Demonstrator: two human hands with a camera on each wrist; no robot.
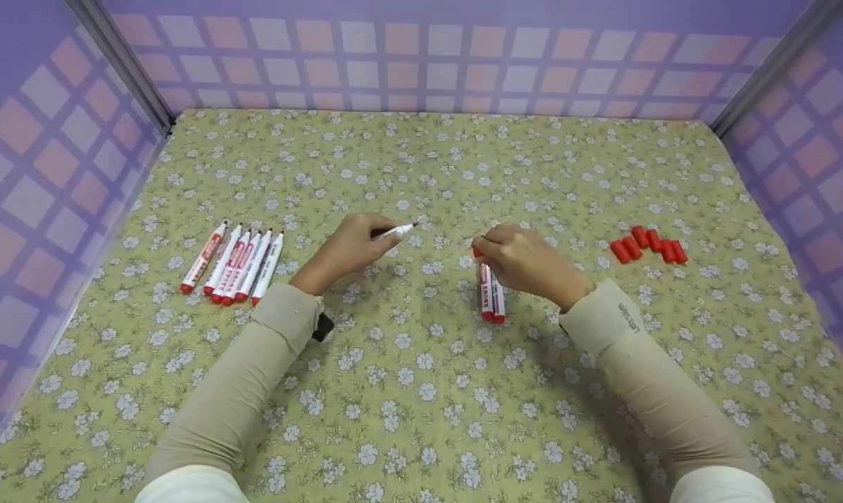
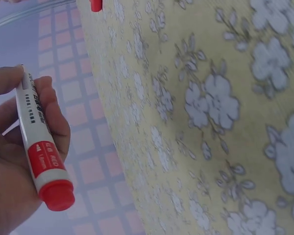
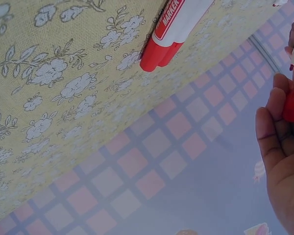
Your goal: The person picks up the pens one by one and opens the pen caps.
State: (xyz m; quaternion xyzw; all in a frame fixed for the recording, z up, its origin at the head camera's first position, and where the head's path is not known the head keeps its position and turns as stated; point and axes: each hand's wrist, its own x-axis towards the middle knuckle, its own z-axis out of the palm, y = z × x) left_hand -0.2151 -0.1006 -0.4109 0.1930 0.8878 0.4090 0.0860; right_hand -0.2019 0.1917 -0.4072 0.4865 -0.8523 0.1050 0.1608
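My left hand (image 1: 355,244) grips an uncapped white marker (image 2: 36,112) with a red end plug; in the head view its dark nib points right, toward the other hand. My right hand (image 1: 523,258) pinches a red marker cap (image 3: 293,105) between thumb and fingers. A gap separates the nib from the cap. Below the right hand, two white markers (image 1: 493,297) lie side by side on the cloth, red ends toward me, their far ends hidden by the hand.
At the left lies a row of several uncapped markers (image 1: 236,265), nibs pointing away. Several loose red caps (image 1: 649,244) lie at the right. The flowered tablecloth (image 1: 421,391) covers the table, with checked purple panels (image 1: 421,63) standing around its back and sides.
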